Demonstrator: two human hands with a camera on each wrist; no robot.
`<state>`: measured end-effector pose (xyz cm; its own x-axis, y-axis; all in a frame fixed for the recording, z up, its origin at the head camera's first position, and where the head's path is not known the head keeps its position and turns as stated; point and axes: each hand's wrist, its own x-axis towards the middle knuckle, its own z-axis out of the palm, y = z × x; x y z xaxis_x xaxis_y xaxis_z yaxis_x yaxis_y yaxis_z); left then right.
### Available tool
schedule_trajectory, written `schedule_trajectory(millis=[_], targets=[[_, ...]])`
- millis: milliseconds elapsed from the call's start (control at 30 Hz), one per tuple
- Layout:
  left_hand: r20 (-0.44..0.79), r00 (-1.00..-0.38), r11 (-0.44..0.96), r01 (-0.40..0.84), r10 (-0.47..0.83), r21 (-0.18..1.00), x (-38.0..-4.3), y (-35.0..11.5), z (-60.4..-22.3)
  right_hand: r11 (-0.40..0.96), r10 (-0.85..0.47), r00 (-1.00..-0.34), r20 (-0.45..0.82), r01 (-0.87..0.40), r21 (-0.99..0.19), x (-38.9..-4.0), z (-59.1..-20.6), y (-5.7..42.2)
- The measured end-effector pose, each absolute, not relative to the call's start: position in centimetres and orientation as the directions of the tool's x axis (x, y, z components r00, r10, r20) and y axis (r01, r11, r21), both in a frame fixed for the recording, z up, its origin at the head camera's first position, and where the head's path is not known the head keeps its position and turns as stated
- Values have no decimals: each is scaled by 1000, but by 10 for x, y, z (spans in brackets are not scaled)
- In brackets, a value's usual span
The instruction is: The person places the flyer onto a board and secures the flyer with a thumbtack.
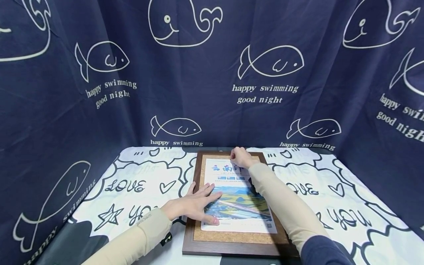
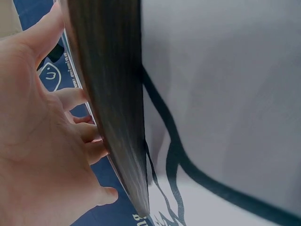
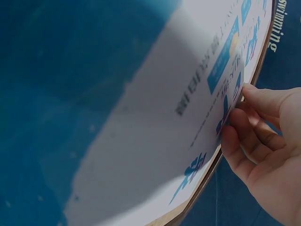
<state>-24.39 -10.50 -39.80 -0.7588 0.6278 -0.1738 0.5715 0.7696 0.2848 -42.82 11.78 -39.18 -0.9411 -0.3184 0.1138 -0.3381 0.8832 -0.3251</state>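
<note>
Some steady pressure from the left hand point(image 1: 194, 206), fingers spread over the left edge of the printed poster point(image 1: 241, 204), should hold it flat on the wood-framed corkboard point(image 1: 232, 237) while the right hand point(image 1: 243, 159), grip curled at the top edge (on what, if anything, I cannot tell), works without skewing it.

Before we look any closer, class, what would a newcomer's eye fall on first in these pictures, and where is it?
Probably the dark blue cloth filling the background, patterned with white whales and fish. Next, the colourful poster on a brown-framed corkboard, at the lower centre of the head view. The left hand spreads over the poster's left edge; the right hand is at its top edge.
</note>
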Motion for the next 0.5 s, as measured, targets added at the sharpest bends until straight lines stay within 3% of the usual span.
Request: schedule_trajectory(millis=[500], targets=[[-176, -761, 773, 569, 625, 282, -243, -103, -396, 845, -327, -929, 174, -370, -386, -429, -393, 118]])
